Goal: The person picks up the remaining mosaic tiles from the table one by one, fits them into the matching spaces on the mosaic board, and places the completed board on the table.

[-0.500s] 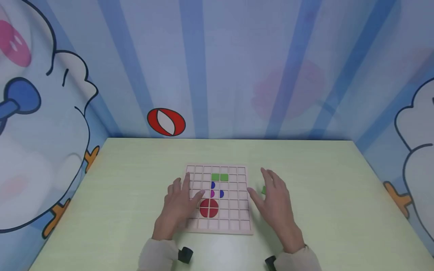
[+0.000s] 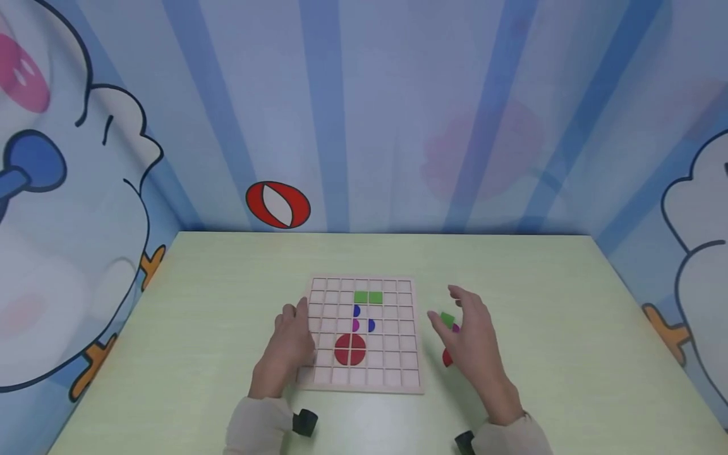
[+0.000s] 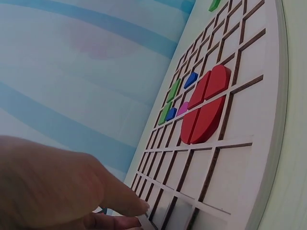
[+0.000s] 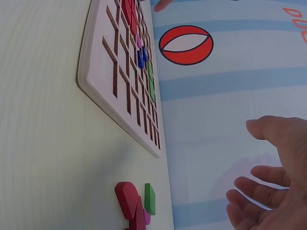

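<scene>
So the grid board (image 2: 392, 361) sits flat on the pale surface (image 2: 569, 328), with the left hand (image 2: 283, 347) touching its left edge, though I can't tell if it's actually pinching it. The right hand (image 2: 474, 344) is off to the other side, thumb and fingers spread wide, holding nothing. It's hanging over a little pile: a loose green piece (image 2: 447, 319), a loose magenta piece (image 2: 455, 328) and some loose red pieces (image 4: 126, 199) (partly hidden by the hand from up top). In the grid there's two green squares (image 2: 361, 297) side by side, two blue pieces (image 2: 356, 311), one magenta piece (image 2: 355, 325), and four red quarters (image 2: 343, 357) making a circle.
</scene>
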Demonstrator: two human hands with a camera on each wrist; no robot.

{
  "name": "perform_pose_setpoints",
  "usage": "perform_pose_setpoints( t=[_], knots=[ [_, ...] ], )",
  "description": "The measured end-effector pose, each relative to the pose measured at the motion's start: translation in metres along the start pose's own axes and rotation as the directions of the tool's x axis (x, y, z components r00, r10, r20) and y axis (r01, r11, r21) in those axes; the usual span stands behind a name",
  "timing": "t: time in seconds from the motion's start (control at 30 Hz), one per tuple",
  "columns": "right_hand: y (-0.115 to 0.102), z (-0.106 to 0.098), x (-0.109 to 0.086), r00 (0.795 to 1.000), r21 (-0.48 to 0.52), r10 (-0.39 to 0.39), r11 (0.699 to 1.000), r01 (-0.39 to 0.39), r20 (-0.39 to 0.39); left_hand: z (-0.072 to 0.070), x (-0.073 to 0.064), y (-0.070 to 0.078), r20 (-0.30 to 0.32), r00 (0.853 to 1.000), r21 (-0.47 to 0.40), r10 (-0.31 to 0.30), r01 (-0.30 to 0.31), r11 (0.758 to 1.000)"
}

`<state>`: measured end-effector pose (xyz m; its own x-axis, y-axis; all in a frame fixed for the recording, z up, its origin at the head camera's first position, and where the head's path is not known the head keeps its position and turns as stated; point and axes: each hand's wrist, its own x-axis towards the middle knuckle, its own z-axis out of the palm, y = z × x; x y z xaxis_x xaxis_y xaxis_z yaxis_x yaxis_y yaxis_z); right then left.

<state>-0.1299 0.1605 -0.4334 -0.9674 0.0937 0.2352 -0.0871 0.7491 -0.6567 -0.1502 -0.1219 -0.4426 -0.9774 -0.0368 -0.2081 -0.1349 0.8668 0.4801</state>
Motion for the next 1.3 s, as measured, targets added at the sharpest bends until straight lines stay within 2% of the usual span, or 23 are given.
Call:
perform_pose_setpoints(
  t=[0.23,0.43,0.67,1.03,1.17,1.3],
  knots=[
    [0.005,-0.007,-0.002,0.996,0.000,0.055,0.998,-0.055,0.066,-0.001,0.002,-0.005,0.021,0.999,-0.011,0.030,-0.029,1.000],
    [0.016,-0.017,-0.006,0.993,-0.022,0.086,0.996,-0.085,0.084,-0.002,0.007,-0.009,0.063,0.998,-0.035,0.020,-0.017,0.999],
    [0.025,-0.024,-0.010,0.975,-0.051,0.173,0.985,-0.167,0.142,-0.002,0.009,-0.012,0.078,0.997,-0.050,0.018,-0.014,0.999],
    [0.039,-0.031,-0.017,0.967,-0.056,0.168,0.985,-0.160,0.189,-0.003,0.009,-0.016,0.087,0.996,-0.096,0.024,-0.016,0.995],
    [0.042,-0.033,-0.019,0.955,-0.078,0.202,0.979,-0.189,0.219,-0.003,0.009,-0.018,0.090,0.995,-0.103,0.034,-0.025,0.994],
    [0.045,-0.033,-0.020,0.935,-0.146,0.241,0.967,-0.209,0.260,-0.003,0.009,-0.018,0.093,0.995,-0.107,0.040,-0.030,0.994]
  ],
)
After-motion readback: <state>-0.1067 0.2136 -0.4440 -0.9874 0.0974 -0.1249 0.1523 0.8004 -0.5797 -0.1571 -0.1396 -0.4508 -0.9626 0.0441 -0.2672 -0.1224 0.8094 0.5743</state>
